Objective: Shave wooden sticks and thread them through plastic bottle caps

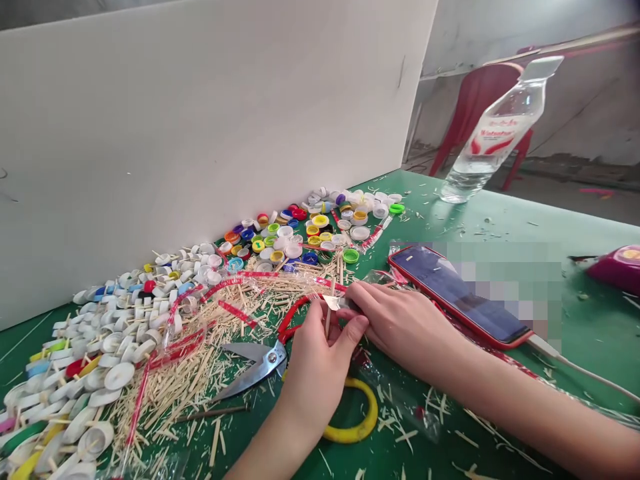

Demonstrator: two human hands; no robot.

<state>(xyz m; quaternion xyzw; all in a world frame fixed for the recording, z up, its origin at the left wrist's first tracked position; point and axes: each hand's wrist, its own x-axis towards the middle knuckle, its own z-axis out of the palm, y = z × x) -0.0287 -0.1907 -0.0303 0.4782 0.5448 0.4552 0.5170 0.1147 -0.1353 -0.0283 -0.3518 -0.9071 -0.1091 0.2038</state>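
My left hand (320, 353) pinches a short wooden stick (328, 327) between thumb and fingers. At its upper end is a small whitish piece (331, 303), too small to name surely. My right hand (395, 313) meets the left, its fingers curled down; what they grip is mostly hidden. Beneath my hands lie red-handled scissors (253, 380), blades pointing left. A yellow loop handle (367, 427) shows below my left wrist. Loose wooden sticks (185, 373) and red-and-clear plastic strips (237, 312) are spread left of my hands.
White caps with sticks through them (115, 343) cover the left side. Colourful bottle caps (285, 233) are heaped along a white panel (200, 120). At right are a phone (457, 293) with a cable, a water bottle (500, 133) and a purple object (617, 268). A nail (215, 412) lies in front.
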